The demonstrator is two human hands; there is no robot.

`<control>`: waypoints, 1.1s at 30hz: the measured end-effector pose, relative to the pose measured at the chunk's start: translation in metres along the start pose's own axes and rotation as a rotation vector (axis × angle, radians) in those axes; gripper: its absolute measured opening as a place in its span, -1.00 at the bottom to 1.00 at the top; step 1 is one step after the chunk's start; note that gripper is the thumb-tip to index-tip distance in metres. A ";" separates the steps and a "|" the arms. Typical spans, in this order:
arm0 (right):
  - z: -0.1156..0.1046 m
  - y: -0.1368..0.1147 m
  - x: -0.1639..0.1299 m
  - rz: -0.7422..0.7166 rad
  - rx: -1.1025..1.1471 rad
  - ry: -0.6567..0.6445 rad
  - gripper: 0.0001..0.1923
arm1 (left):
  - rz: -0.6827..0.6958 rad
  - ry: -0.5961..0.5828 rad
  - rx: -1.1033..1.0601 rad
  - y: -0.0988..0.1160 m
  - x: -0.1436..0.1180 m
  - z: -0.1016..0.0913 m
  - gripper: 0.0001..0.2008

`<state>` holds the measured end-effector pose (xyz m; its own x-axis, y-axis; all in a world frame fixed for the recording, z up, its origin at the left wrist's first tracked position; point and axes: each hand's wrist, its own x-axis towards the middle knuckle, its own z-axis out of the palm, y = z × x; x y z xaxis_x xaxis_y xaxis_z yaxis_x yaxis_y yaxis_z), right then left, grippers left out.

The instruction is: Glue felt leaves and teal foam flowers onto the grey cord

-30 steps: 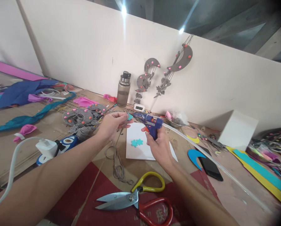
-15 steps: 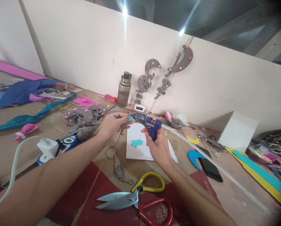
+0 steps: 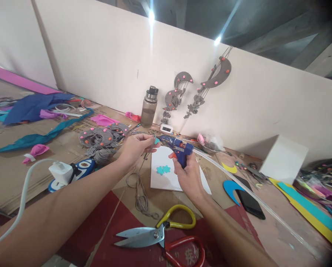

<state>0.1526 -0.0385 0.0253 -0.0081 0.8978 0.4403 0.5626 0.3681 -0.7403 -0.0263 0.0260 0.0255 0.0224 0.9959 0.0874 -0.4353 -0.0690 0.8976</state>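
Above the middle of the cluttered worktable (image 3: 21,174), seen from the head camera, the two hands meet. The left hand (image 3: 135,148) is closed in a pinch on a small teal foam piece (image 3: 156,140), held between fingertips and thumb. The right hand (image 3: 186,172) is wrapped around the grip of a blue glue gun (image 3: 178,147), whose nozzle points left and sits right at the teal piece. A clear glue stick (image 3: 255,200) runs out of the gun's back, slanting toward the near right over the table.

Just below the hands lies a white sheet (image 3: 168,181), and on it rest two teal flower cutouts (image 3: 163,170), side by side and touching. Nearer the camera lie scissors (image 3: 157,233) with one yellow and one red handle, blades pointing left. A tangle of grey cord (image 3: 139,196) lies left of the sheet.

Farther left sits a pile of grey crescent shapes with pink dots (image 3: 102,138), and nearer, a white plug (image 3: 60,172) on a thick white cable. A water bottle (image 3: 149,106) stands against the far wall, and beside it grey crescent mobiles (image 3: 199,89) hang on the wall. To the right lie a dark phone (image 3: 251,200), partly under a blue crescent (image 3: 230,187), and a white box (image 3: 283,160).
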 end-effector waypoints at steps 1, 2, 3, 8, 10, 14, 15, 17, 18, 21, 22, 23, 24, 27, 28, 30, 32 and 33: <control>0.000 0.000 0.000 -0.002 -0.001 0.000 -0.77 | -0.003 -0.004 0.002 0.000 0.000 0.000 -0.74; 0.000 -0.001 0.000 -0.006 -0.002 0.001 -0.78 | -0.005 -0.006 0.003 0.000 0.000 0.001 -0.74; 0.000 -0.001 0.000 -0.009 -0.004 0.003 -0.78 | -0.006 -0.007 0.003 0.000 -0.001 0.001 -0.74; 0.000 0.001 0.001 -0.014 0.000 0.014 -0.77 | 0.001 0.001 -0.003 0.001 -0.001 0.001 -0.72; 0.001 0.002 0.001 -0.015 0.002 0.019 -0.77 | 0.000 0.011 0.000 0.002 -0.002 0.002 -0.72; 0.001 0.003 0.001 -0.022 0.010 0.023 -0.78 | -0.005 0.010 0.010 0.002 -0.002 0.002 -0.73; 0.001 0.003 0.000 -0.023 0.007 0.023 -0.78 | -0.005 0.008 0.010 0.002 -0.002 0.002 -0.73; 0.001 0.003 0.000 -0.023 -0.003 0.025 -0.79 | -0.003 0.002 0.009 0.002 -0.002 0.002 -0.73; 0.001 0.002 0.000 -0.022 -0.008 0.024 -0.79 | 0.002 -0.002 0.006 0.001 -0.002 0.002 -0.73; 0.001 0.002 0.000 -0.013 -0.017 0.019 -0.80 | 0.014 -0.002 -0.006 0.002 -0.002 0.001 -0.73; 0.001 0.002 0.001 -0.011 -0.017 0.016 -0.80 | 0.014 0.002 -0.010 0.002 -0.002 0.001 -0.73; 0.001 0.003 0.001 -0.008 -0.016 0.015 -0.80 | 0.012 0.006 -0.012 0.002 -0.002 0.001 -0.73; 0.001 0.003 0.001 -0.006 -0.015 0.014 -0.79 | 0.008 0.008 -0.012 0.003 -0.002 0.001 -0.73; 0.001 0.003 0.001 -0.003 -0.014 0.018 -0.79 | 0.004 0.002 0.002 0.003 -0.002 0.001 -0.73; 0.001 0.004 0.001 -0.004 -0.014 0.019 -0.79 | 0.005 -0.003 0.006 0.002 -0.002 0.001 -0.73; 0.001 0.004 0.001 -0.007 -0.016 0.019 -0.79 | 0.007 -0.010 0.008 0.002 -0.001 0.001 -0.74; 0.001 0.004 0.001 -0.008 -0.021 0.018 -0.78 | 0.006 -0.010 -0.002 0.001 -0.001 0.001 -0.74; 0.001 0.004 0.001 -0.008 -0.023 0.017 -0.78 | 0.006 -0.007 -0.007 0.001 -0.001 0.001 -0.73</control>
<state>0.1540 -0.0364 0.0223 0.0017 0.8906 0.4548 0.5818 0.3690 -0.7248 -0.0264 0.0249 0.0271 0.0263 0.9951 0.0958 -0.4419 -0.0744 0.8940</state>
